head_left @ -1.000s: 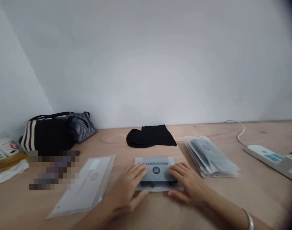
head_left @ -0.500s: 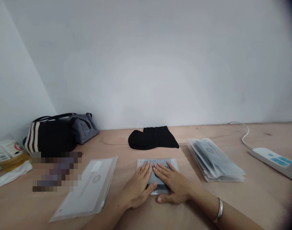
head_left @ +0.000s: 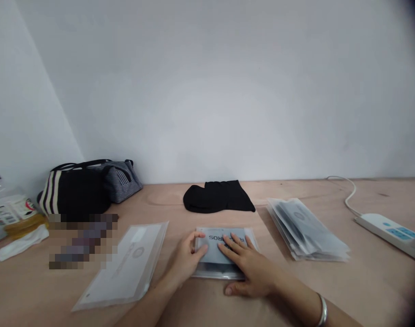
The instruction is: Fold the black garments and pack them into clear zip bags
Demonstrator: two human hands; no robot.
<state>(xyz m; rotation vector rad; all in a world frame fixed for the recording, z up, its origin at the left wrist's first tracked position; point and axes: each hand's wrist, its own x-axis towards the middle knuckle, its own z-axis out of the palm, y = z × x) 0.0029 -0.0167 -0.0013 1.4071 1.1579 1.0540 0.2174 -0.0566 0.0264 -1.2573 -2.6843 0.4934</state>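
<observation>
The right hand (head_left: pixel 250 265) lies splayed, probably steadying the frosted rectangular plastic pouch (head_left: pixel 212 257); the left hand (head_left: pixel 187 255) curls at its edge, grip unclear.

Wooden table (head_left: pixel 364 293) | black cloth (head_left: pixel 217 197) | left pouch (head_left: pixel 121 268) | centre pouch (head_left: pixel 216 257) | pouch stack (head_left: pixel 308 229) | power strip (head_left: pixel 386 231) | black bag (head_left: pixel 81 193) | pixelated item (head_left: pixel 83 240), unclear what

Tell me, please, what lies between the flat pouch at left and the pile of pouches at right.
The head view shows a middle pouch there, right hand on it, left hand at its edge.
</observation>
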